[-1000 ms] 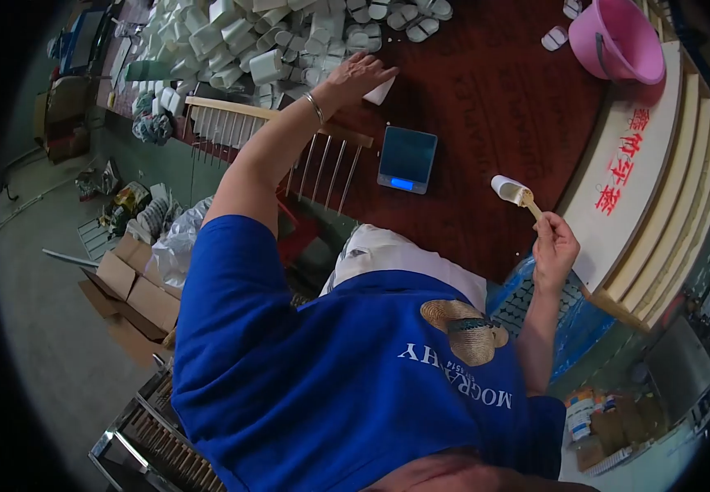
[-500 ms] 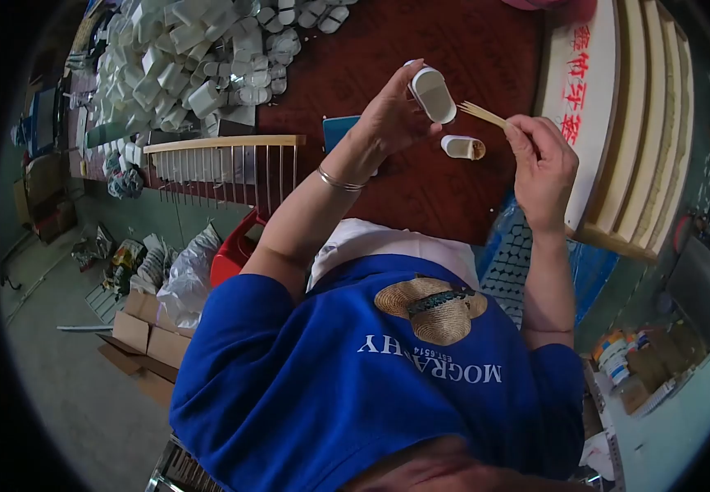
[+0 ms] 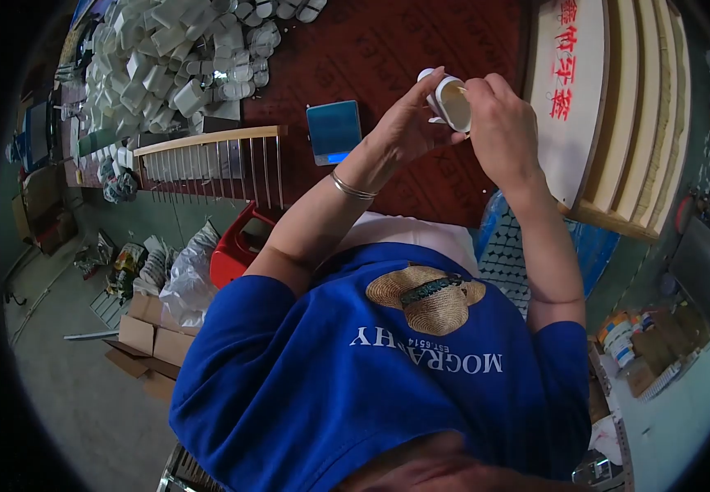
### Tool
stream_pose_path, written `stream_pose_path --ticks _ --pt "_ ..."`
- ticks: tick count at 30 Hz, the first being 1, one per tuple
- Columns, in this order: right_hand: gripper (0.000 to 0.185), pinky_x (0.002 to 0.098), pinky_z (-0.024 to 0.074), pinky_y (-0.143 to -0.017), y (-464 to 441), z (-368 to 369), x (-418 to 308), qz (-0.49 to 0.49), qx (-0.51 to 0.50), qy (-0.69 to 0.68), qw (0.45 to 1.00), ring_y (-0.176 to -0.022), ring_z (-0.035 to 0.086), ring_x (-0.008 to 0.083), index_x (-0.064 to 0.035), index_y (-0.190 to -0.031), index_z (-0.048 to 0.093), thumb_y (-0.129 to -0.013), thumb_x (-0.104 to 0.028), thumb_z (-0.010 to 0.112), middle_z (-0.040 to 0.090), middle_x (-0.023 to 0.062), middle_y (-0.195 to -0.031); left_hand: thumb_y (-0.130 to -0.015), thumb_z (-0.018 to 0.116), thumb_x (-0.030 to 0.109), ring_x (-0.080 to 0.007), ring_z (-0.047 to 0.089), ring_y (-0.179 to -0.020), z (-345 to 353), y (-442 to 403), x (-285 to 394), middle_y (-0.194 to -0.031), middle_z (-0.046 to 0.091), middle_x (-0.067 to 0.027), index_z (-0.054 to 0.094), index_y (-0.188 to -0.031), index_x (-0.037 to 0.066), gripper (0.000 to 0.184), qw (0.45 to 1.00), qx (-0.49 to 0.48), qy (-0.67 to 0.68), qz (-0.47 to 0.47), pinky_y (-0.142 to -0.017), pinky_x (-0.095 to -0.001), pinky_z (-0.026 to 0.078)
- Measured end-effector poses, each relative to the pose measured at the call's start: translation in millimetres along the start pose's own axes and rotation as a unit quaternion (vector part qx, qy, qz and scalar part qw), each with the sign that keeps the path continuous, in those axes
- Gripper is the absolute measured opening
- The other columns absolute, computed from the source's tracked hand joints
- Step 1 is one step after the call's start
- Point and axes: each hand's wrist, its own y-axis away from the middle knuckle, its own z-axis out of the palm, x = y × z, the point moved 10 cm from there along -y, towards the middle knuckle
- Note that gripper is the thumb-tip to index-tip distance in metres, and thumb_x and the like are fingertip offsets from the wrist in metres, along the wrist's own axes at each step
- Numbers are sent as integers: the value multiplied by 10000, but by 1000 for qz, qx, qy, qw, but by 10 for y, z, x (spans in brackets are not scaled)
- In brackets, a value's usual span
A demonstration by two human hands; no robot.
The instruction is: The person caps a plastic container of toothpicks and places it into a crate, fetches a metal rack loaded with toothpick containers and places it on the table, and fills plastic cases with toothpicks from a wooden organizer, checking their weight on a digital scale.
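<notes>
My left hand is wrapped around a small white plastic container with rounded ends, its open mouth tilted up toward me. Over that mouth, my right hand is closed in a pinch, fingertips at the container's upper rim. The thin bamboo toothpicks in its fingers are almost wholly hidden by the hand now. Both hands are above the dark red tabletop. A second white container on the table is mostly or wholly hidden behind my hands.
A small blue-topped scale lies left of my hands. White containers are heaped at the far left, with clear lids beside them. A wooden rack with metal rods is at the near left edge. Slatted wooden trays stand right.
My right hand has moved left and up, bringing the toothpicks to the container's mouth. My left hand has shifted slightly right with the container. The view has moved, uncovering more of the scale.
</notes>
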Motion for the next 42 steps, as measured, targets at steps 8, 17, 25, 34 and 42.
stream_pose_path --ticks 8,17,25,34,42 --pt "282 379 522 -707 -16 -140 310 89 15 -112 990 -785 661 276 -39 -1085 645 -832 -155 693 650 132 -962 -908 531 529 -223 641 -782 -452 -343 210 -950 661 -100 623 -1053 111 452 997 55 -57 3 -632 -341 551" --pt "819 422 490 -952 -40 496 332 -24 52 -107 993 -1175 527 311 -192 -1422 368 -722 -200 793 470 102 -1308 -941 500 469 -185 624 -897 -558 -876 250 -1003 650 -58 602 -1134 150 388 984 -20 -179 -1 -778 -381 514" --pt "646 420 535 -865 -193 928 511 -8 -6 -88 996 -1074 597 341 -102 -1325 446 -749 -176 728 506 135 -1288 -972 444 504 -174 611 -895 -410 -868 151 -1028 625 -63 559 -1177 85 480 984 -32 -177 20 -736 -352 529" --pt "505 445 532 -803 -148 1215 1216 57 -27 37 997 -978 619 369 -67 -1260 495 -798 -165 674 560 154 -1206 -701 828 351 -324 518 -1165 -400 -325 72 -1257 545 -190 421 -1329 -10 830 771 -7 -570 284 -981 -399 440" --pt "396 429 479 -908 129 663 903 -13 48 37 998 -1080 546 331 -146 -1184 602 -796 -154 682 571 89 -1189 -682 790 180 -315 582 -1023 -463 -458 -203 -1088 642 -103 585 -1123 69 498 673 -32 -649 353 -903 -397 475"
